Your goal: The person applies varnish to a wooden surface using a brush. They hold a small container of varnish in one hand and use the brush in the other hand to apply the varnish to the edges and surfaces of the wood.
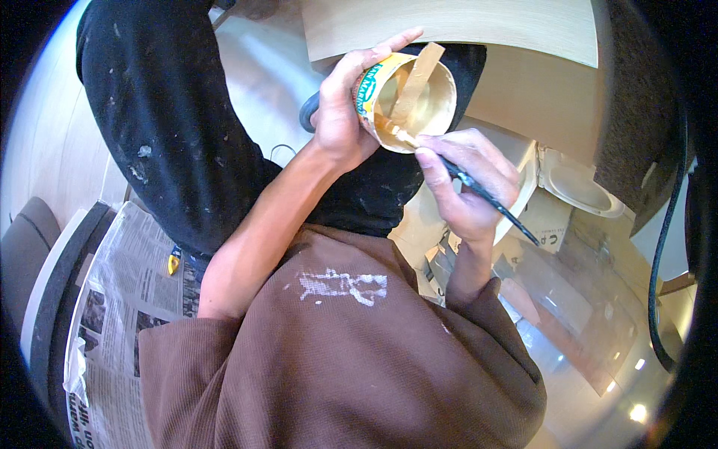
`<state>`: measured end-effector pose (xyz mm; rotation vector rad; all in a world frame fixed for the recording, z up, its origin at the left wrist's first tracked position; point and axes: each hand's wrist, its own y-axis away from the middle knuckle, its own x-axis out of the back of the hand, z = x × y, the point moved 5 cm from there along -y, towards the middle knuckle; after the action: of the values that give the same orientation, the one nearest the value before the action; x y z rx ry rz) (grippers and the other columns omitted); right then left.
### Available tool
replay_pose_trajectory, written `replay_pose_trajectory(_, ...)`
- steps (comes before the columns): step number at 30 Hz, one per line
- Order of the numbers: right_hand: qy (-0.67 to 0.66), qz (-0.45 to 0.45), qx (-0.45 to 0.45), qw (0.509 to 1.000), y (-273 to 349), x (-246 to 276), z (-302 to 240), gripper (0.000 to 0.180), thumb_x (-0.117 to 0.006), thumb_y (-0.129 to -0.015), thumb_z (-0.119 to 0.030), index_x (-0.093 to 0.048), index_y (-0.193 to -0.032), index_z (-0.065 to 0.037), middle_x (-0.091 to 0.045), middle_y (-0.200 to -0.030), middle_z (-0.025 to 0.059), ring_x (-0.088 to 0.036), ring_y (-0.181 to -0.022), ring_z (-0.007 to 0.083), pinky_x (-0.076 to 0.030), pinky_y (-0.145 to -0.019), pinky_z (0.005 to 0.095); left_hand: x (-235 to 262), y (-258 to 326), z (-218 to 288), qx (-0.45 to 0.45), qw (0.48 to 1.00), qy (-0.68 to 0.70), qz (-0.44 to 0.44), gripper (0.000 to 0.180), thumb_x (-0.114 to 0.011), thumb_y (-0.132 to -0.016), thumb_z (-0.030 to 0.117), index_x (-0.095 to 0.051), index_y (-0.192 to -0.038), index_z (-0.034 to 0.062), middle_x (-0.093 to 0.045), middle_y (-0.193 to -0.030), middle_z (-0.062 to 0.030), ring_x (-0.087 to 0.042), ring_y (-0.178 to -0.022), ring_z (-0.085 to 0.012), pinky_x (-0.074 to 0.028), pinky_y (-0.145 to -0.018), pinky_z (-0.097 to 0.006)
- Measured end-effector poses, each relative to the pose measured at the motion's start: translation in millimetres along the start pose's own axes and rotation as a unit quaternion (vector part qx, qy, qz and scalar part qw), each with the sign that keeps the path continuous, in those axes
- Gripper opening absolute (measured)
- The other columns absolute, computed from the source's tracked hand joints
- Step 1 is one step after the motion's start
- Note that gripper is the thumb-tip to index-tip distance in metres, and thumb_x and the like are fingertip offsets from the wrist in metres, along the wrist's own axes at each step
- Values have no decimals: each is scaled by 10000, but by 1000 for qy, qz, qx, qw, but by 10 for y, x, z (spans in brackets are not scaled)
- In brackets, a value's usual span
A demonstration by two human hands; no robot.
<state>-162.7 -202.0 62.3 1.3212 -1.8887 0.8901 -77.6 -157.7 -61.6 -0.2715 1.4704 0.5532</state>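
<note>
My left hand (340, 112) is wrapped round a tin can (366, 90) with a yellow and green label, its mouth tilted toward me. Pale, cream-coloured residue coats the inside of the can. A flat wooden stick (419, 82) stands in it, its upper end past the rim. In the fingers of my right hand (475, 179) is a thin paintbrush with a dark handle (493, 200). The brush's bristle end reaches over the near rim into the can, touching or close to the inner wall.
Newspaper (112, 299) with a small yellow-handled tool (174, 262) lies at the left. A light wooden panel (464, 26) stands beyond the can. To the right are a white plastic lid or tray (580, 182), a clear plastic sheet (576, 299) and a black cable (657, 277).
</note>
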Motion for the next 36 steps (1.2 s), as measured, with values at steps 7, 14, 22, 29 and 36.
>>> replay_pose_trajectory(7, -9, 5, -10, 1000, 5, -36, 10, 110, -757, -769, 31, -728, -875, 36, -713, -823, 146, -656, -676, 172, -493, -588, 254, 19, -11, -7, -20, 999, 22, 12, 572, -434, -944, 333, -478, -1384, -29, -586, -1312, -134, -622, -1089, -219, -482, -979, -352)
replay_pose_trajectory(14, -220, 112, -148, 958, 253, 30, 308, 103, -672, -899, -45, -698, -947, 43, -691, -770, 130, -613, -593, 125, -456, -498, 222, 83, -39, -67, 6, 1000, 3, -15, 618, -391, -945, 365, -428, -1421, -27, -584, -1306, -172, -611, -1113, -239, -468, -996, -366)
replay_pose_trajectory(22, -522, 180, -258, 793, 375, -67, 575, 234, -580, -991, -177, -651, -1016, 44, -677, -744, 145, -515, -459, 108, -390, -399, 216, 94, -40, -108, 31, 997, 56, -34, 577, -402, -955, 324, -459, -1396, -44, -578, -1330, -143, -607, -1109, -209, -464, -997, -352)
replay_pose_trajectory(29, -462, 187, -170, 850, 383, -96, 454, 184, -603, -947, -73, -653, -1061, 62, -686, -825, 192, -575, -539, 155, -476, -478, 248, 73, -28, -118, 35, 998, 47, -24, 578, -391, -958, 338, -465, -1404, -22, -608, -1260, -126, -604, -1094, -197, -464, -992, -347)
replay_pose_trajectory(36, -99, 106, -60, 988, 327, -18, 183, 212, -717, -751, 32, -690, -960, 58, -713, -871, 196, -710, -762, 228, -562, -676, 302, 59, -24, -90, 29, 999, 32, -15, 576, -356, -970, 348, -466, -1410, -8, -611, -1246, -114, -601, -1097, -200, -464, -994, -348)
